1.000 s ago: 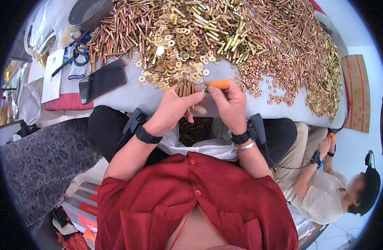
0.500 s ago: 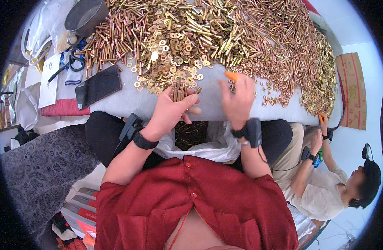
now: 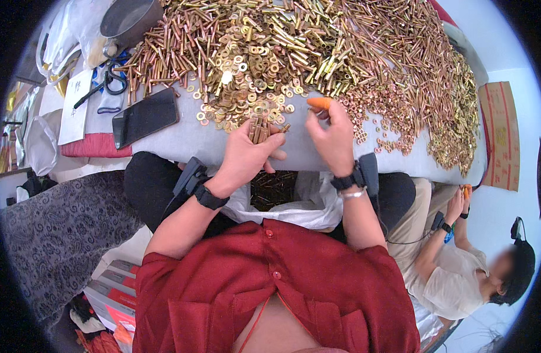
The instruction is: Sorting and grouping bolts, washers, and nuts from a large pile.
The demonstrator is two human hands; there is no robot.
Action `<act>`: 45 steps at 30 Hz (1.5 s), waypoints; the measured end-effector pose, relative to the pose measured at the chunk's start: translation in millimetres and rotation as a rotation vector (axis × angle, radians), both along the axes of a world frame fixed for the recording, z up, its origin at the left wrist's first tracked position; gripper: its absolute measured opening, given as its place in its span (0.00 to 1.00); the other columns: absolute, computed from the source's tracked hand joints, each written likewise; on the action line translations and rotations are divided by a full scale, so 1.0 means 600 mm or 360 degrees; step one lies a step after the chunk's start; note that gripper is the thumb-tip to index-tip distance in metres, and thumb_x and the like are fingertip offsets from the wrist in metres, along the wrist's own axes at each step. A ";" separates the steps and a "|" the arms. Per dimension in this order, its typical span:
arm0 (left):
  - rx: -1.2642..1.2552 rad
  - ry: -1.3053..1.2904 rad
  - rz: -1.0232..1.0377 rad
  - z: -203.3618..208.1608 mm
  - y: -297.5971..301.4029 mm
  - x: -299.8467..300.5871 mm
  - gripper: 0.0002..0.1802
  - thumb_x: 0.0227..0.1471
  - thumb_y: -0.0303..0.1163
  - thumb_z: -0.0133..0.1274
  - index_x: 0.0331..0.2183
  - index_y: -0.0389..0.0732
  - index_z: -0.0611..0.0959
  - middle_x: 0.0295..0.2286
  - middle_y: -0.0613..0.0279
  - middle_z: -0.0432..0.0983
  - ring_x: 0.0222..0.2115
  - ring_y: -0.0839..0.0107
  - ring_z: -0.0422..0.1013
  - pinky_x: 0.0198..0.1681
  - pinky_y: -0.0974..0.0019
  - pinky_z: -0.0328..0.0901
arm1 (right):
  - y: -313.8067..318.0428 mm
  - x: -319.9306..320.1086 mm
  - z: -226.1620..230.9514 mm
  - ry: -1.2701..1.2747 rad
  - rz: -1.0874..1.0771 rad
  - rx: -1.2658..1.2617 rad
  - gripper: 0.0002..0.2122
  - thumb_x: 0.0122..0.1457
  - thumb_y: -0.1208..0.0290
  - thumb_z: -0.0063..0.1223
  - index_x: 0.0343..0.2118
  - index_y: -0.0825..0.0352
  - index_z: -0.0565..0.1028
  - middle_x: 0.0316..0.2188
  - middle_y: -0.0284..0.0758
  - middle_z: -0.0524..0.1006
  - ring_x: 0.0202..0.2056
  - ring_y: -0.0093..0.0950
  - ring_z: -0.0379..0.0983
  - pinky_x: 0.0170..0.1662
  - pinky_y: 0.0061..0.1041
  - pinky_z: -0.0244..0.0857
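A bundle of short brass-coloured bolts stands upright in my left hand, which is closed around it near the table's front edge. One more bolt sticks out sideways by the thumb. To the right, my right hand hovers at the left edge of the small nuts, with an orange finger cot on one finger. Its fingers are bent in toward the thumb; whatever they pinch is too small to make out. Flat washers lie heaped just beyond my left hand.
Long bolts and sleeves pile across the grey table. At left are a phone, scissors and a dark metal pan. An open white sack holding metal parts sits between my knees. A co-worker sits at right.
My right hand has turned and its fingers have curled inward, where they were spread before. My left hand keeps its bolts. The co-worker's hands have come together below the table edge.
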State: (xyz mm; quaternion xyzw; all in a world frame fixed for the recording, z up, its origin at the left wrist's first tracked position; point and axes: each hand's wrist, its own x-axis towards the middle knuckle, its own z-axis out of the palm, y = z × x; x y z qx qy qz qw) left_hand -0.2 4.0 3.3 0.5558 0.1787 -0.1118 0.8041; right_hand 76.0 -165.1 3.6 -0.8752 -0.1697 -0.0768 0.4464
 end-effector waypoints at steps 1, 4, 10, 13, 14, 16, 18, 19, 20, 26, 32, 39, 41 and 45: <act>0.0017 -0.0023 -0.0026 -0.004 0.000 0.001 0.13 0.51 0.28 0.56 0.38 0.33 0.73 0.28 0.59 0.75 0.25 0.70 0.77 0.14 0.75 0.69 | -0.003 -0.014 0.005 0.0273 0.0077 0.0159 0.10 0.50 0.77 0.54 0.37 0.67 0.77 0.32 0.36 0.76 0.32 0.27 0.72 0.36 0.24 0.66; 0.0073 -0.0062 -0.0080 -0.010 -0.002 -0.001 0.13 0.51 0.27 0.56 0.37 0.33 0.73 0.28 0.60 0.75 0.25 0.71 0.77 0.14 0.75 0.69 | 0.001 -0.041 0.010 0.0282 0.0377 0.0249 0.09 0.52 0.78 0.53 0.37 0.68 0.77 0.32 0.37 0.75 0.34 0.27 0.73 0.37 0.23 0.66; 0.0262 -0.0162 -0.0125 -0.013 -0.007 -0.008 0.12 0.51 0.27 0.56 0.38 0.35 0.74 0.28 0.62 0.76 0.24 0.73 0.77 0.16 0.76 0.69 | 0.002 -0.054 0.009 0.0305 0.0363 0.0306 0.09 0.53 0.80 0.52 0.37 0.68 0.77 0.32 0.37 0.74 0.34 0.29 0.72 0.38 0.24 0.66; 0.0397 -0.0258 -0.0130 -0.015 -0.009 -0.008 0.11 0.51 0.27 0.56 0.37 0.36 0.74 0.27 0.64 0.76 0.25 0.75 0.77 0.16 0.77 0.69 | -0.001 -0.049 0.009 0.0190 0.0377 0.0203 0.07 0.53 0.78 0.53 0.36 0.68 0.76 0.30 0.38 0.73 0.32 0.33 0.71 0.35 0.26 0.65; 0.0458 -0.0308 -0.0133 -0.016 -0.008 -0.008 0.11 0.51 0.27 0.56 0.37 0.36 0.75 0.27 0.65 0.76 0.25 0.75 0.77 0.17 0.77 0.69 | -0.003 -0.045 0.009 0.0073 0.0401 0.0099 0.06 0.53 0.77 0.54 0.34 0.68 0.76 0.29 0.38 0.72 0.31 0.35 0.70 0.33 0.28 0.64; 0.0533 -0.0380 -0.0124 -0.021 -0.008 -0.010 0.10 0.51 0.27 0.56 0.37 0.37 0.75 0.27 0.65 0.76 0.25 0.76 0.77 0.17 0.77 0.69 | -0.003 -0.036 0.014 -0.0106 0.0450 -0.0027 0.05 0.52 0.75 0.55 0.32 0.68 0.76 0.27 0.39 0.71 0.29 0.36 0.68 0.32 0.29 0.63; 0.0604 -0.0456 -0.0119 -0.025 -0.009 -0.009 0.10 0.51 0.28 0.57 0.36 0.37 0.75 0.27 0.66 0.76 0.25 0.76 0.77 0.17 0.77 0.69 | -0.005 -0.027 0.022 -0.0288 0.0495 -0.0158 0.05 0.52 0.73 0.56 0.31 0.68 0.75 0.25 0.40 0.70 0.28 0.37 0.67 0.30 0.31 0.62; 0.0652 -0.0462 -0.0135 -0.027 -0.008 -0.008 0.10 0.51 0.28 0.57 0.36 0.37 0.75 0.27 0.65 0.76 0.24 0.76 0.77 0.17 0.77 0.69 | -0.007 -0.023 0.026 -0.0381 0.0514 -0.0286 0.05 0.53 0.72 0.56 0.30 0.68 0.75 0.23 0.39 0.69 0.27 0.37 0.66 0.29 0.32 0.62; 0.0701 -0.0466 -0.0151 -0.024 -0.008 -0.008 0.10 0.51 0.28 0.57 0.36 0.37 0.75 0.27 0.65 0.76 0.24 0.76 0.76 0.17 0.77 0.69 | -0.007 -0.022 0.028 -0.0471 0.0533 -0.0413 0.06 0.53 0.70 0.57 0.28 0.67 0.75 0.21 0.39 0.68 0.26 0.37 0.66 0.28 0.32 0.61; -0.0019 -0.0208 -0.0051 -0.012 -0.006 0.000 0.11 0.52 0.28 0.57 0.37 0.36 0.74 0.27 0.63 0.76 0.24 0.75 0.76 0.16 0.77 0.68 | 0.005 -0.040 0.020 0.0358 0.0310 0.0372 0.08 0.58 0.67 0.54 0.33 0.68 0.78 0.30 0.35 0.77 0.33 0.28 0.73 0.33 0.24 0.66; -0.0232 -0.0240 -0.0049 -0.009 -0.005 -0.003 0.12 0.52 0.30 0.57 0.37 0.34 0.74 0.28 0.59 0.76 0.24 0.72 0.77 0.15 0.76 0.68 | 0.020 -0.059 0.018 0.0820 0.0307 0.1018 0.18 0.65 0.60 0.41 0.43 0.71 0.75 0.37 0.36 0.78 0.38 0.29 0.73 0.42 0.25 0.66; -0.0297 -0.0270 -0.0015 -0.012 0.006 0.004 0.14 0.53 0.31 0.56 0.39 0.35 0.74 0.29 0.56 0.78 0.24 0.69 0.77 0.16 0.75 0.68 | 0.002 -0.063 -0.001 0.1125 0.0272 0.1458 0.35 0.65 0.43 0.21 0.43 0.74 0.74 0.43 0.44 0.76 0.45 0.32 0.71 0.51 0.31 0.59; -0.0291 -0.0280 -0.0032 -0.016 0.007 0.000 0.14 0.53 0.32 0.56 0.39 0.35 0.74 0.29 0.57 0.78 0.24 0.69 0.77 0.16 0.75 0.68 | 0.042 -0.081 0.034 0.1284 0.0150 0.1700 0.34 0.65 0.43 0.21 0.39 0.72 0.76 0.37 0.41 0.78 0.40 0.30 0.72 0.47 0.29 0.61; -0.0296 -0.0245 -0.0030 -0.002 0.005 -0.001 0.15 0.52 0.31 0.57 0.39 0.35 0.74 0.29 0.57 0.78 0.23 0.69 0.77 0.15 0.76 0.67 | -0.020 -0.042 -0.005 0.1162 0.0147 0.1324 0.28 0.65 0.47 0.29 0.35 0.70 0.76 0.30 0.36 0.78 0.34 0.27 0.72 0.41 0.26 0.64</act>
